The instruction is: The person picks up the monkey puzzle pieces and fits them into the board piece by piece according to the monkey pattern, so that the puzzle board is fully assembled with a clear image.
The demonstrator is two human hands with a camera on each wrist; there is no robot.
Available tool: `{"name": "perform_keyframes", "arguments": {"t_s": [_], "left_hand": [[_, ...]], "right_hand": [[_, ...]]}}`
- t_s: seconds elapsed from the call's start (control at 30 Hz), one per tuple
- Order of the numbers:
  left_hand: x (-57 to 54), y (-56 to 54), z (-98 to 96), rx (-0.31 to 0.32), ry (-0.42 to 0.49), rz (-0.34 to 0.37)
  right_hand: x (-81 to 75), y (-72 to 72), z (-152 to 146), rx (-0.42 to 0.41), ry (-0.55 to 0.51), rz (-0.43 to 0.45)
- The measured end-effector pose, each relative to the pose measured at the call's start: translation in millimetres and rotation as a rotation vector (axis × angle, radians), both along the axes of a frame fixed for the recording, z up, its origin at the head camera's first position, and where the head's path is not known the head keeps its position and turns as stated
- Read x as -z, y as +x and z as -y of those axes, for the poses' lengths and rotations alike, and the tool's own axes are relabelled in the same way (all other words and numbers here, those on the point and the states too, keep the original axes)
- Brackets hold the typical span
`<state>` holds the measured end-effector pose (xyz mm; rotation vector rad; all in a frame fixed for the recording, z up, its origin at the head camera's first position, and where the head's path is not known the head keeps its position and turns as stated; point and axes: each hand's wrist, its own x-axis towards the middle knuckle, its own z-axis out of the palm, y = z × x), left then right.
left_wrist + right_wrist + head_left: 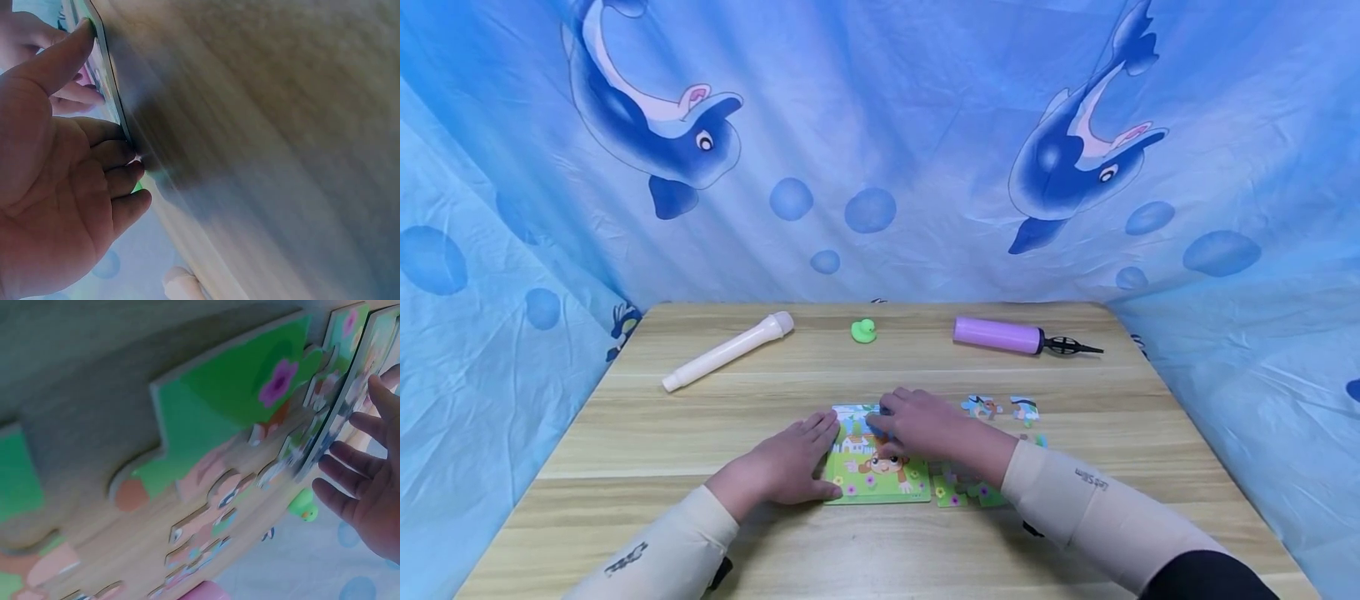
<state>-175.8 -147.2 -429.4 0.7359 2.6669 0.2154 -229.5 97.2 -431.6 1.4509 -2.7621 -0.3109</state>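
Note:
A jigsaw puzzle (883, 487) with a cartoon monkey, a house and flowers lies flat on the table. Along its left edge rests my left hand (790, 462), the thumb at the lower corner and the fingertips higher up the side. My right hand (928, 425) is over the puzzle's upper right part, fingertips touching it and partly hiding the picture. In the right wrist view those fingers (340, 500) are spread and only slightly bent. Loose puzzle pieces (981, 407) lie right of the puzzle, including a green one with a purple flower (231, 394); my right forearm covers some.
At the back of the wooden table (625, 433) lie a white tube with a wider head (726, 354), a green toy duck (863, 332) and a purple hand pump (1000, 335) with a black nozzle. A blue dolphin-print curtain (880, 125) surrounds the table's back and sides.

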Motion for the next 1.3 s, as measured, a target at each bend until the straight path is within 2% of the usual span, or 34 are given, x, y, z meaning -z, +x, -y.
{"name": "perform_keyframes", "arguments": {"t_s": [0.3,0.73,1.3], "left_hand": [[-1.9,-2.0,-1.2,-0.016,0.014,0.009],[-3.2,-4.7,-2.4,-0.009,-0.007,0.011],[0.2,-4.7,-1.8,-0.015,0.000,0.036]], "right_hand": [[-1.1,1.9,7.5,0.023,0.034,0.010],[2.6,0.2,11.1,0.007,0.072,-0.099],[3.2,-0.1,14.3,0.031,0.146,-0.081]]}}
